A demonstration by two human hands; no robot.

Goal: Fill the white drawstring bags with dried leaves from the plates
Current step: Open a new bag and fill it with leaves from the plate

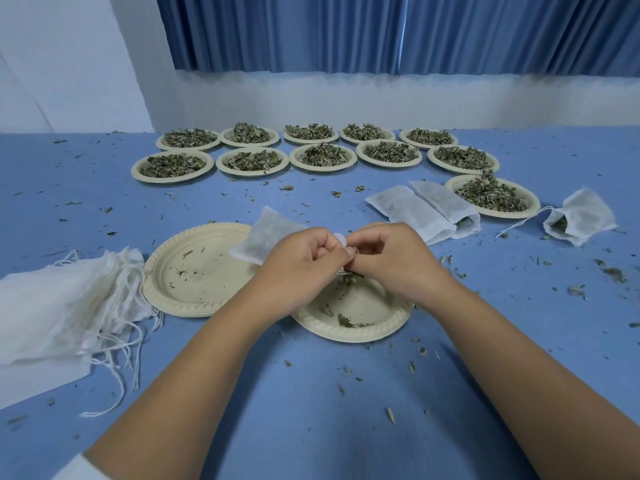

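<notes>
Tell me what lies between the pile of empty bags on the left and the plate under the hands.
In the head view, an almost empty plate holding a few leaf crumbs lies between the bag pile and the near plate.

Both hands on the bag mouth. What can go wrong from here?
1. The left hand and right hand pinch the mouth of the filled bag; a hard tug may spill its contents past the near plate.
2. The far-right bag lies with its mouth open, leaves showing; a nudge could spill them.
3. Strings of the empty bag pile lie tangled; pulling one bag may drag others.
</notes>
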